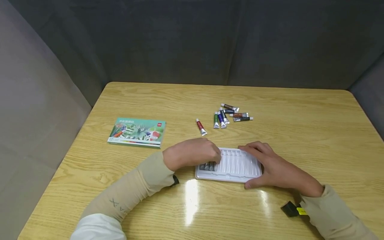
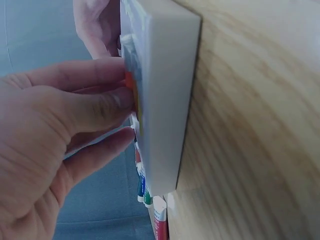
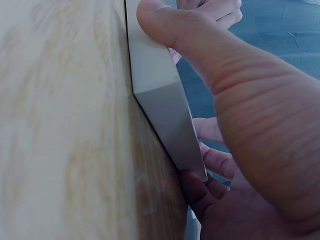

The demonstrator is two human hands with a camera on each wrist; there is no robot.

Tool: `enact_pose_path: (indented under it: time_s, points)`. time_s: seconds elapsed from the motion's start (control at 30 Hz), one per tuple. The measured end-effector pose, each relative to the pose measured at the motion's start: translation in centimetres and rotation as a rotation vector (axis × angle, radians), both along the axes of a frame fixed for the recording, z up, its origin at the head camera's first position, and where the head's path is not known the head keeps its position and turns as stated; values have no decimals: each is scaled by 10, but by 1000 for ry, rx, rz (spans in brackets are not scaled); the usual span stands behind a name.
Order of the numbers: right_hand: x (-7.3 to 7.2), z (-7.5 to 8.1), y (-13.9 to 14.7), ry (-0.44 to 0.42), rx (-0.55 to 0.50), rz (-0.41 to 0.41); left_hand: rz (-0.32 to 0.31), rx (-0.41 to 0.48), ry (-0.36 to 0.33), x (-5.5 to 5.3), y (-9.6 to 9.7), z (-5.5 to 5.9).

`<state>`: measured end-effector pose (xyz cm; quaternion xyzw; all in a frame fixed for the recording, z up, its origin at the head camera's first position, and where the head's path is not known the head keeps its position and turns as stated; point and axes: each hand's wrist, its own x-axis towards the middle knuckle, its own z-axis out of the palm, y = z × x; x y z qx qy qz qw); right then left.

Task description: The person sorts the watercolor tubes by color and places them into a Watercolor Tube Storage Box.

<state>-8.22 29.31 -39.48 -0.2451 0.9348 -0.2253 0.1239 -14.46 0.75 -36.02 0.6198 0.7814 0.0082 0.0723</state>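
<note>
A white plastic tray (image 1: 229, 177) with a row of narrow slots lies on the table. Several paint tubes (image 1: 207, 166) fill slots at its left end; the slots to the right hold none. Over that left part, my left hand (image 1: 195, 152) pinches an orange paint tube (image 2: 130, 81) between thumb and fingers, down at the tray's surface in the left wrist view. My right hand (image 1: 271, 168) grips the tray's right end, thumb at the near edge and fingers around the far corner. In the right wrist view the tray's white side wall (image 3: 160, 107) sits against that hand.
Beyond the tray lies a red paint tube (image 1: 201, 127). Farther back is a loose cluster with a green tube (image 1: 216, 120), a violet tube (image 1: 221, 120), a brown tube (image 1: 230, 107) and several others. A green illustrated box (image 1: 138, 132) lies at the left on the wooden table (image 1: 90, 160).
</note>
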Motion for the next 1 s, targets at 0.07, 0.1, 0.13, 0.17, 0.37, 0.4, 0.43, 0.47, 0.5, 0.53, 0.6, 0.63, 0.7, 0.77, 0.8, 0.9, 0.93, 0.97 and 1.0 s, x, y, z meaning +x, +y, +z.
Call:
enact_pose_path:
  time_s: [0.07, 0.1, 0.13, 0.17, 0.37, 0.4, 0.43, 0.47, 0.5, 0.53, 0.6, 0.63, 0.7, 0.77, 0.8, 0.9, 0.93, 0.97, 1.0]
  points:
    - [0, 0, 0, -1, 1, 2, 0, 16, 1, 0, -1, -1]
    - [0, 1, -1, -1, 0, 3, 1, 22, 4, 0, -2, -1]
    - [0, 1, -1, 0, 1, 4, 2, 28, 5, 0, -2, -1]
    - [0, 1, -1, 1, 0, 5, 3, 32, 4, 0, -2, -1]
    - [-2, 1, 0, 8, 0, 8, 24, 30, -14, 0, -1, -1]
    - [-2, 1, 0, 10, 0, 9, 31, 28, -20, 0, -1, -1]
    - [-2, 1, 0, 12, -1, 9, 37, 25, -23, 0, -1, -1]
    - [-2, 1, 0, 12, -2, 9, 42, 19, -30, 1, -1, -1]
    - [-1, 0, 0, 11, -1, 8, 45, 13, -36, 2, -1, -1]
    - [-1, 0, 1, 14, -2, 9, 46, 9, -41, 2, -1, 0]
    - [-1, 0, 1, 19, -3, 8, 46, 9, -53, 3, -2, 0]
    - [-1, -1, 1, 19, -4, 8, 49, 15, -63, 3, -3, 0]
    - [-2, -1, 2, 17, -3, 8, 56, 38, -96, 2, -4, -1]
    - [-2, -2, 1, 13, -2, 7, 72, 61, -135, 1, -5, -3]
    - [-2, -2, 1, 9, -2, 6, 79, 70, -149, 1, -5, -4]
    - [-1, -1, 0, 2, -3, 4, 100, 83, -183, 1, -5, -5]
    - [-1, 0, 0, 1, -3, 3, 107, 87, -189, 0, -5, -5]
    - [-1, 1, 0, 4, -5, 4, 113, 92, -195, 0, -5, -4]
    - [-1, 2, 1, 7, -5, 5, 120, 97, -195, -1, -5, -4]
